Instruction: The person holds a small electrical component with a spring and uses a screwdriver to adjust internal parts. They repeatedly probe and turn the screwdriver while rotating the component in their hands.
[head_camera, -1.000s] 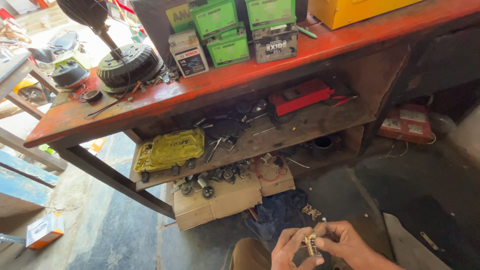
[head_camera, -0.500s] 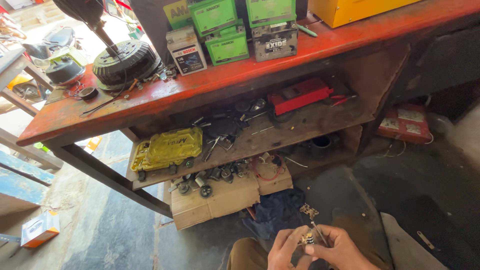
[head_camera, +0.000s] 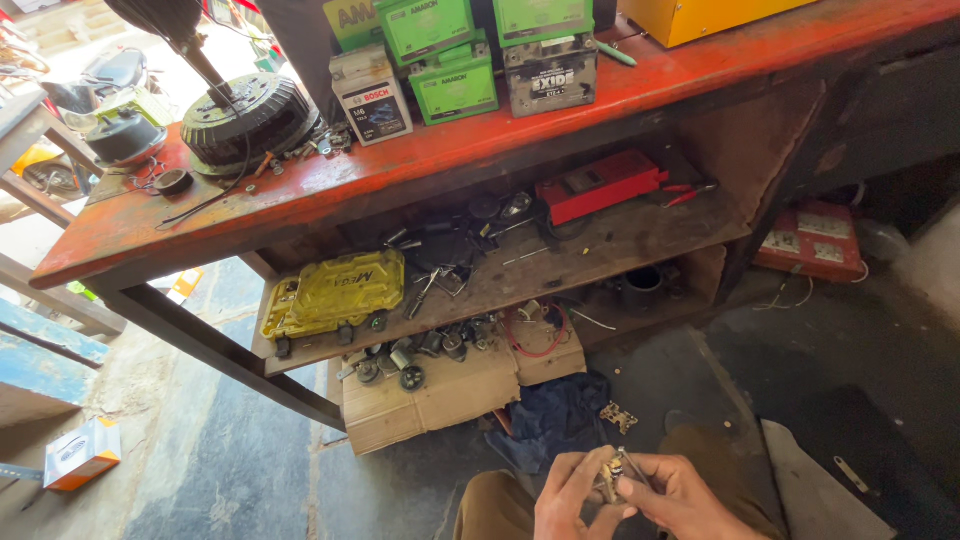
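A long red workbench (head_camera: 420, 165) was seen stretching across the far side of the scene, with green battery boxes (head_camera: 440, 60) and a black ribbed drum (head_camera: 245, 125) stood on its top. On the wooden shelf (head_camera: 600, 245) beneath it, a yellow tool case (head_camera: 335, 292) lay to the left and a red case (head_camera: 598, 185) to the right, with loose tools scattered between them. A flattened cardboard sheet (head_camera: 450, 390) was spread on the floor below the shelf, and a dark blue cloth (head_camera: 555, 415) lay just near of it.

At the near edge, both hands were brought together above the knees. A small metal part (head_camera: 612, 472), brass and grey, was held between them, well apart from the bench. The left hand (head_camera: 570, 495) was closed on the part from the left, its fingers (head_camera: 585, 470) curled and pressed against it. The right hand (head_camera: 680, 500) was set against it from the right, the part pinched between thumb and forefinger. The long axis of the part appeared to run roughly upright, tilted slightly away, with its top end projecting beyond the fingertips. Neither hand was nearer than the other; both were touching it. Its finer details could not be made out.
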